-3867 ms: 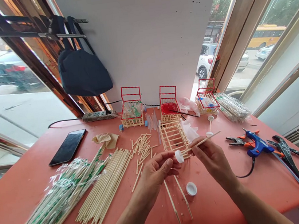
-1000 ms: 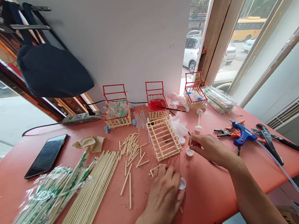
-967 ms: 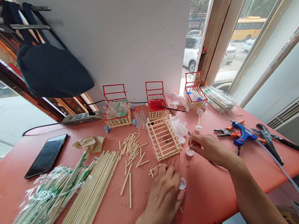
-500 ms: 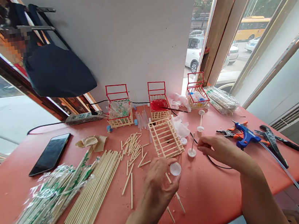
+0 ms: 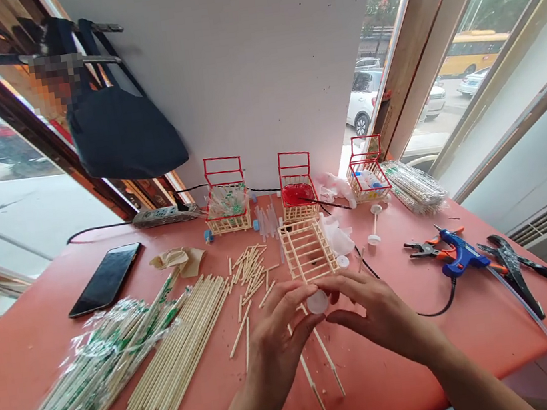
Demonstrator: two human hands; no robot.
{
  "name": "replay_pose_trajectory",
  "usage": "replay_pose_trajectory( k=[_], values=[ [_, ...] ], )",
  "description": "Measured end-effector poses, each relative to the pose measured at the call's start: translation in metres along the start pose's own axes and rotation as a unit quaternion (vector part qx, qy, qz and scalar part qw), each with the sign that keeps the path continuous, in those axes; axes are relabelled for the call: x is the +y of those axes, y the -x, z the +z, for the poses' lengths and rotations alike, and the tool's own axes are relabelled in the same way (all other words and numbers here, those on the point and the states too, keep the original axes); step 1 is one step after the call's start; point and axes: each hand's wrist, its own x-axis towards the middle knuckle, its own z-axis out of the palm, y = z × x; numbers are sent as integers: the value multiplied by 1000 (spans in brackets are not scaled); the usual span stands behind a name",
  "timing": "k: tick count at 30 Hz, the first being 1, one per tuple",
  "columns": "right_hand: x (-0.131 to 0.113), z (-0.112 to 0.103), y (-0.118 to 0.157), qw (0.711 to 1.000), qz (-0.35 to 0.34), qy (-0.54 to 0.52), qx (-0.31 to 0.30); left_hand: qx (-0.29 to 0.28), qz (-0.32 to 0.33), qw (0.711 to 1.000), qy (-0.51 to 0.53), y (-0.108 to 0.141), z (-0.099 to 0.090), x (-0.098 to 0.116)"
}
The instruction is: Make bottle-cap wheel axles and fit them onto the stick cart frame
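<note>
My left hand (image 5: 282, 328) pinches a round white plastic bottle cap (image 5: 318, 302) between thumb and fingers, its face turned toward me. From the other side my right hand (image 5: 375, 306) brings its fingertips to the cap's upper and right edge. Just beyond both hands lies a frame of wooden sticks (image 5: 307, 247). The tip of an upright stick (image 5: 362, 258) shows behind my right hand, which hides its lower end. Below the hands, two long thin sticks (image 5: 309, 378) lie on the table. A stick with a white cap on each end (image 5: 375, 224) stands farther back.
Short cut sticks (image 5: 246, 269), a row of long sticks (image 5: 181, 345) and wrapped sticks (image 5: 88, 370) lie left, near a phone (image 5: 105, 279). Red-trimmed stick baskets (image 5: 228, 211) line the wall. A blue glue gun (image 5: 461, 254), pliers (image 5: 423, 249) and cable lie right.
My right hand has moved left from beside the upright stick to the bottle cap in my left hand. The view has shifted slightly.
</note>
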Motion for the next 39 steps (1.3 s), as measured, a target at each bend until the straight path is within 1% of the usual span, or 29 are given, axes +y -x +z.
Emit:
replay_pose_trajectory(
  k=[3,5,8,10,11,13,16,18,19,20,22,24,27,31,33,35,37,39],
  values=[
    [3,1,-1,1000,11,-29,5,21,0,1000,-1,0,0,3],
    [5,3,-1,998,26,-58,9,23,-7,1000,5,1,1,4],
    [6,9,-3,991,53,-126,15,13,-47,998,33,2,2,3],
    [7,12,-5,975,74,-208,11,4,-85,993,77,1,2,2],
    [8,13,-6,962,87,-259,4,2,-102,989,105,0,1,1],
    [10,15,-9,923,116,-368,-10,5,-124,979,160,-4,-3,1],
    [14,17,-12,842,160,-515,-25,30,-143,971,188,-11,-16,1],
    [17,18,-13,788,190,-586,-24,53,-162,968,183,-15,-26,0],
    [18,19,-13,767,203,-608,-23,68,-170,966,184,-17,-31,-1],
    [18,19,-13,753,212,-622,-23,85,-176,962,189,-18,-36,-2],
    [19,20,-12,740,219,-636,-26,117,-180,956,201,-20,-44,-4],
    [19,20,-11,740,212,-638,-32,148,-175,951,209,-20,-50,-8],
    [19,21,-11,751,192,-630,-48,182,-164,948,204,-20,-56,-10],
    [20,21,-11,765,162,-621,-62,210,-156,950,171,-18,-61,-6],
    [18,21,-11,781,137,-606,-61,217,-153,949,171,-16,-61,-2],
    [14,22,-10,808,105,-576,-62,213,-151,946,191,-15,-59,4],
    [9,25,-10,830,71,-547,-79,189,-140,948,213,-15,-53,11],
    [4,29,-9,833,45,-534,-134,139,-113,960,217,-17,-45,18]
  ],
)
